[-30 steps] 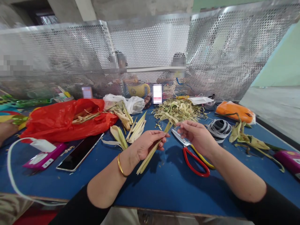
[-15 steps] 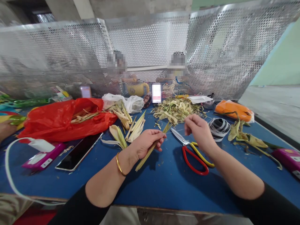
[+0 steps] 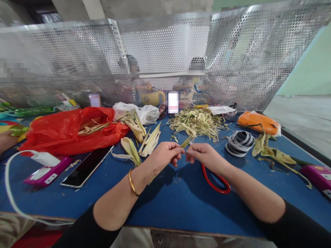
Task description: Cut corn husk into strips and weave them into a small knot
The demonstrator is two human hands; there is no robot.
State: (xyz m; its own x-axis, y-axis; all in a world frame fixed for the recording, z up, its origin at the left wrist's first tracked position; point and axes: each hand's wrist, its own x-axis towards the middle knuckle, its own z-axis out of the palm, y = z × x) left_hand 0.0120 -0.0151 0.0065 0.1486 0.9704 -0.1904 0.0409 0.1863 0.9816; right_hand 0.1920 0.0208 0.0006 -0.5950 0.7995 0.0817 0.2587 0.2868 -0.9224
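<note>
My left hand (image 3: 168,153), with a gold bangle on its wrist, is closed around a thin bundle of dried husk strips (image 3: 186,140). The bundle's tip points away from me and its lower end runs back under the wrist. Close to its right, my right hand (image 3: 201,154) has its fingers pinched together beside the bundle; whatever is in them is too small to make out. Beneath that hand lie scissors (image 3: 219,188), of which only the red handle shows clearly. A roll of white thin cord or ribbon on a dark core (image 3: 240,144) stands right of the hand.
Husk scraps (image 3: 199,120) are heaped ahead. Loose corn husks (image 3: 130,150), a red plastic bag (image 3: 62,134) and a phone (image 3: 88,167) lie left. An orange packet (image 3: 258,123) and dried leaves (image 3: 276,153) are right. A perforated metal screen (image 3: 165,41) closes off the back.
My right hand has moved left and down from above the scissors to beside the bundle's tip, now covering the blades and yellow handle. My left hand keeps its hold, slightly turned.
</note>
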